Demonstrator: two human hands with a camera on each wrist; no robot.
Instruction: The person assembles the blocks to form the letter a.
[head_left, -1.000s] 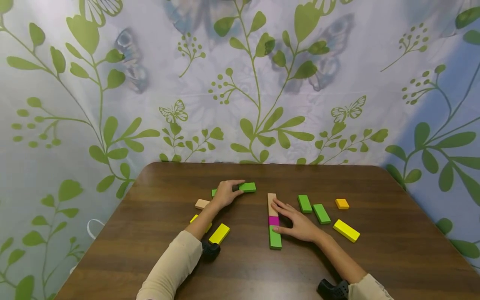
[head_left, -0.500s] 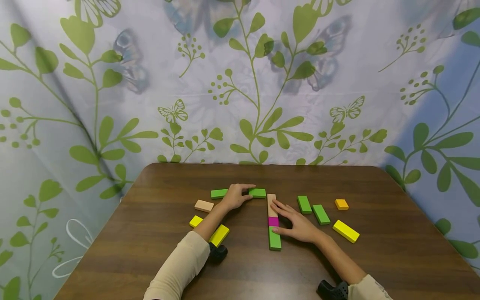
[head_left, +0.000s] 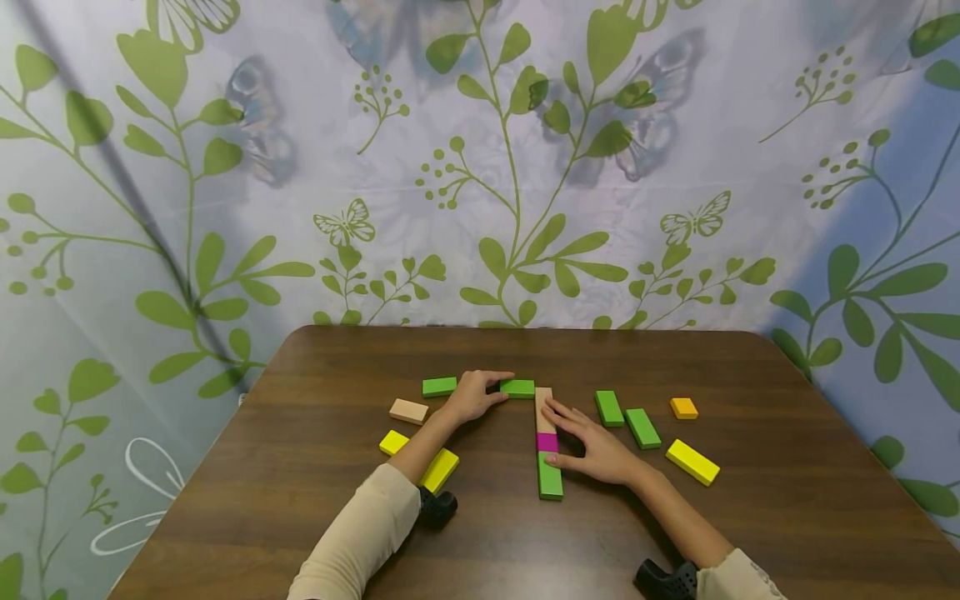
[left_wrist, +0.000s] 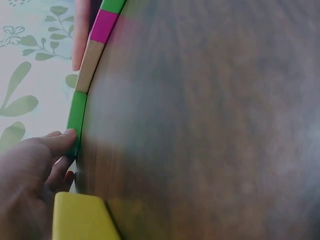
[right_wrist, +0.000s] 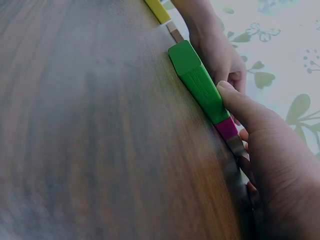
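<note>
In the head view a row of blocks runs down the middle of the table: a natural wood block at the far end, a magenta block, then a near green block. My left hand pinches another green block between thumb and fingers. That block lies crosswise, its right end at the row's far end; the left wrist view shows it meeting the wood block. My right hand lies along the row's right side with fingers extended, thumb on the near green block and fingertips at the wood block.
Left of the row lie a green block, a wood block and two yellow blocks, partly behind my left forearm. To the right are two green blocks, an orange block and a yellow block. A patterned curtain hangs behind.
My left hand has slid the pinched green block rightward and slightly nearer, up to the row's far end. The right hand and the row have stayed in place.
</note>
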